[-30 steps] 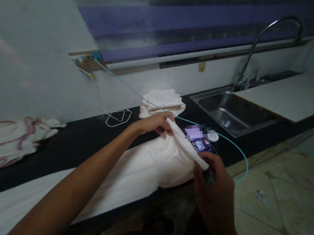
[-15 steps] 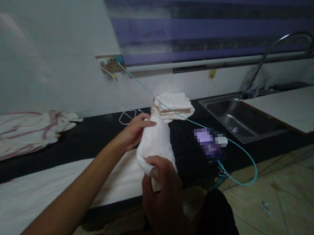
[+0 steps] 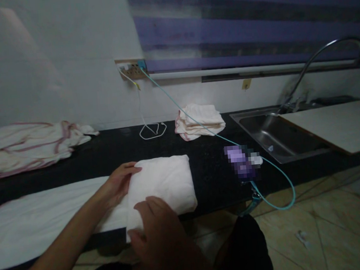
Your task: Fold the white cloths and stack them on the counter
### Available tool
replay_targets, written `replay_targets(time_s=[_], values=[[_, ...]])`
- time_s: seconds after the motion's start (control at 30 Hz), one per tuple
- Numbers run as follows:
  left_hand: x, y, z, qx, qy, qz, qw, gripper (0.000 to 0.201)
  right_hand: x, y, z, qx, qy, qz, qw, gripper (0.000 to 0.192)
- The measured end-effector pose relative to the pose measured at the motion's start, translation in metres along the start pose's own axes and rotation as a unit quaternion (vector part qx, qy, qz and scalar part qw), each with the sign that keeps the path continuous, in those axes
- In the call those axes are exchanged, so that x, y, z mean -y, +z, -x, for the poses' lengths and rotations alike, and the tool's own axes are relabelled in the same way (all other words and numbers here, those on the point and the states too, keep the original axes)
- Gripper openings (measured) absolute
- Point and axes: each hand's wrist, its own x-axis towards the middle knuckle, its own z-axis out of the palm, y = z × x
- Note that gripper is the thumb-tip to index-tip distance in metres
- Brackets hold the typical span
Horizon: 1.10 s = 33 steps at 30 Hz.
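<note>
A long white cloth [image 3: 63,202] lies along the black counter, its right end folded into a thick flat bundle [image 3: 161,178]. At the bundle's far left corner, my left hand [image 3: 121,183] grips the edge, thumb on top and the other fingers partly hidden. My right hand [image 3: 159,232] holds the near left edge, with its fingers bent over the top and the thumb low at the side. A small part of the fold hangs past the counter's front edge between the thumb and fingers.
Behind the bundle sits a stack of folded cloths [image 3: 200,119]; a crumpled striped cloth [image 3: 34,146] lies far left. A teal cable [image 3: 172,100] runs from the wall socket [image 3: 133,69] across the counter past a blurred purple object [image 3: 240,161]. The sink [image 3: 263,136] is at right, partly covered by a board [image 3: 338,126].
The raised, bunched end of the white cloth has come down flat as a squarish fold. Both hands moved left and nearer to me with it, and the far stack is now fully uncovered.
</note>
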Motion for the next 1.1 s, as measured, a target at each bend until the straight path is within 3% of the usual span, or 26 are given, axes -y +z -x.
replay_targets(time_s=[0.07,0.13,0.2,0.3,0.37,0.43,0.53,0.73,0.87,1.0,1.1], values=[[0.004,-0.005,0.002,-0.05,0.029,-0.074,0.996,0.058,0.001,-0.009,-0.006,-0.019,-0.002,-0.004,1.0,0.038],[0.006,-0.005,0.008,-0.093,0.118,-0.186,0.971,0.067,-0.001,-0.021,-0.019,-0.05,0.0,0.01,0.999,0.038],[0.01,0.001,0.018,-0.101,0.241,-0.314,0.913,0.065,-0.01,-0.032,-0.035,-0.079,0.027,0.037,0.996,0.037],[0.027,0.013,0.03,-0.011,0.351,-0.476,0.806,0.058,-0.035,-0.04,-0.053,-0.067,0.077,0.095,0.99,0.04],[0.045,0.019,0.033,0.046,0.372,-0.544,0.75,0.06,-0.055,-0.036,-0.054,-0.013,0.075,0.143,0.987,0.046],[0.062,0.024,0.035,0.062,0.372,-0.6,0.706,0.062,-0.074,-0.03,-0.048,0.031,0.06,0.177,0.982,0.051],[0.075,0.031,0.039,0.051,0.366,-0.646,0.668,0.061,-0.093,-0.03,-0.035,0.044,0.031,0.19,0.98,0.053],[0.074,0.068,0.045,0.045,0.382,-0.66,0.646,0.061,-0.108,-0.065,-0.019,0.055,0.027,0.193,0.979,0.051],[0.076,0.087,0.036,0.094,0.391,-0.646,0.649,0.064,-0.117,-0.081,-0.01,0.036,0.042,0.18,0.982,0.049],[0.068,0.085,0.022,0.115,0.399,-0.609,0.676,0.06,-0.114,-0.086,0.005,-0.093,0.062,0.152,0.982,0.038],[0.048,0.079,0.012,0.098,0.395,-0.585,0.701,0.059,-0.102,-0.093,0.028,-0.218,0.145,0.139,0.955,0.028]])
